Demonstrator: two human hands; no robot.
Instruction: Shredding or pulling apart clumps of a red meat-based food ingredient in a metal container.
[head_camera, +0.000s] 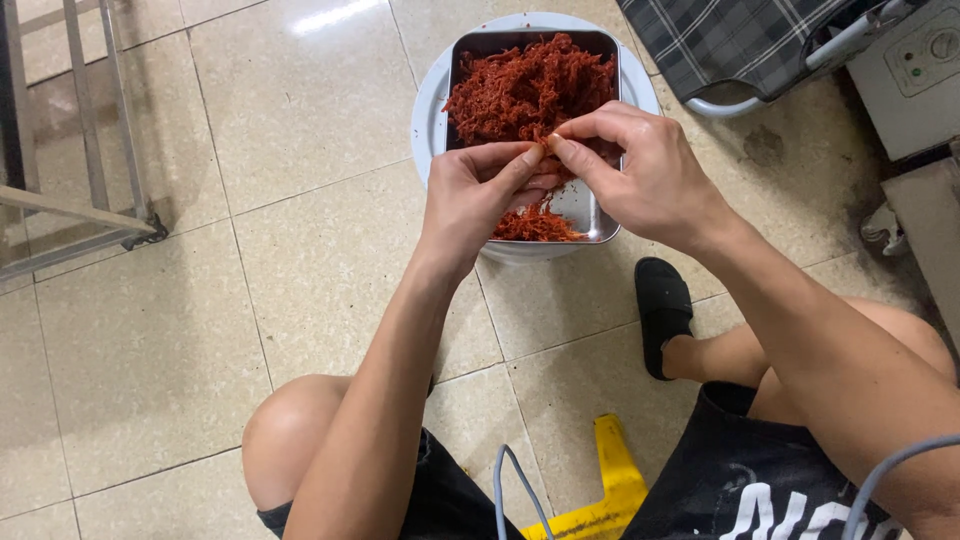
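A square metal tray (597, 212) heaped with red shredded food (525, 85) rests on top of a round white bucket (428, 110) on the tiled floor. Both hands hover over the tray's near half. My left hand (480, 190) and my right hand (640, 165) meet fingertip to fingertip, pinching a small clump of the red shreds between them. More loose shreds (535, 225) lie below the hands at the tray's near edge.
A metal rack's legs (90, 150) stand at the left. A plaid cushioned chair (730, 40) and a white appliance (915, 70) sit at the top right. A black slipper (662, 310) covers my right foot. A yellow stool (610, 490) shows between my knees.
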